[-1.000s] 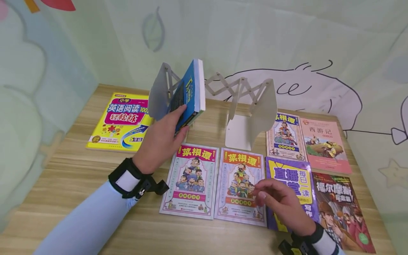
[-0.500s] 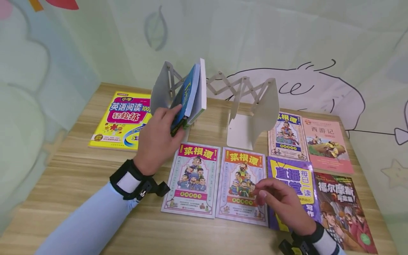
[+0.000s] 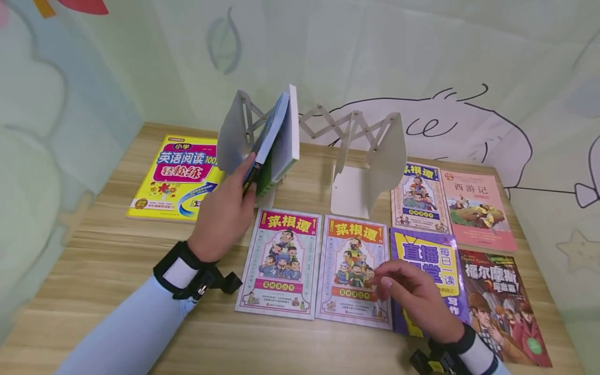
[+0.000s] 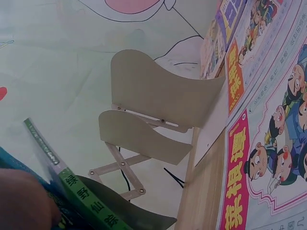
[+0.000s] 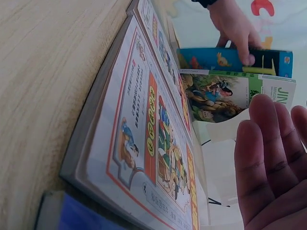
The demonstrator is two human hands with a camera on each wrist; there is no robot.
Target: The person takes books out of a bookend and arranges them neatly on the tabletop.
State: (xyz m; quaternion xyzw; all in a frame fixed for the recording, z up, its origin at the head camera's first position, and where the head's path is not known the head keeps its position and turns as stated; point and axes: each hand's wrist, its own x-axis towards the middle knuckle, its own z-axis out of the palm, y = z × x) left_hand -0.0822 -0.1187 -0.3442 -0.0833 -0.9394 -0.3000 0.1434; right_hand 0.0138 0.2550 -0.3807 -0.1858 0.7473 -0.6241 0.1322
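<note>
My left hand [image 3: 236,190] grips a blue book [image 3: 271,130] by its lower edge and holds it upright against the left plate of a beige folding book rack [image 3: 232,133]. A second book with a green spine [image 3: 264,179] stands right beside it. In the right wrist view the left hand [image 5: 235,28] has its fingers over the blue book [image 5: 211,60]. My right hand [image 3: 400,286] hovers open, holding nothing, above an orange-titled cartoon book [image 3: 353,268] and a purple book [image 3: 431,265] lying flat. The left wrist view shows the green spine [image 4: 84,199] and the rack's plates [image 4: 158,91].
Several books lie flat on the wooden table [image 3: 103,260]: a yellow workbook [image 3: 180,174] at the left, a pink-titled cartoon book [image 3: 283,263] in the middle, and others at the right [image 3: 478,208]. The rack's right plate and base [image 3: 349,192] stand behind them. Fabric walls enclose the table.
The blue book has swung more upright and closer to the rack's left plate, and my left hand has slid lower on it. The right hand has stayed in place.
</note>
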